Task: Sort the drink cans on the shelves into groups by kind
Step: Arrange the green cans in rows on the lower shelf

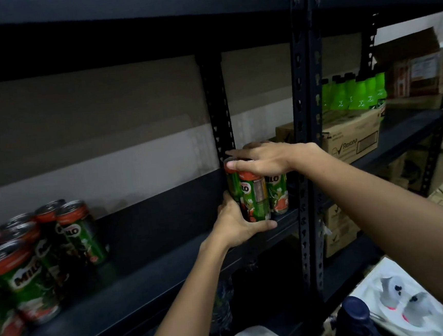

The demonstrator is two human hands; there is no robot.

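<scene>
Right now both hands work a small cluster of Milo cans (255, 197) at the right end of the shelf (154, 275), close against the upright post (304, 160). The left hand (237, 225) cups the cluster low down, fingers curled round the left side of the front can and thumb lying along the shelf's front edge beneath it. The right hand (261, 159) lies over the can tops with fingers stretched almost flat, pressing down rather than gripping. At least three cans stand upright here, touching one another; whether more hide behind them I cannot tell.

A second group of Milo cans (35, 253) crowds the shelf's left end, well apart from the cluster, with bare shelf between. They look like the same kind, so the step seems to be moving the cluster as one block, likely toward that group.

To do it well, keep the top hand's pressure even so no can tips, and let the lower hand squeeze inward while it guides. Sliding along the shelf is safer than lifting, since the cans are only pinched together. Keep the bases back from the front edge, and go slowly near the other cans to avoid knocking them.
</scene>
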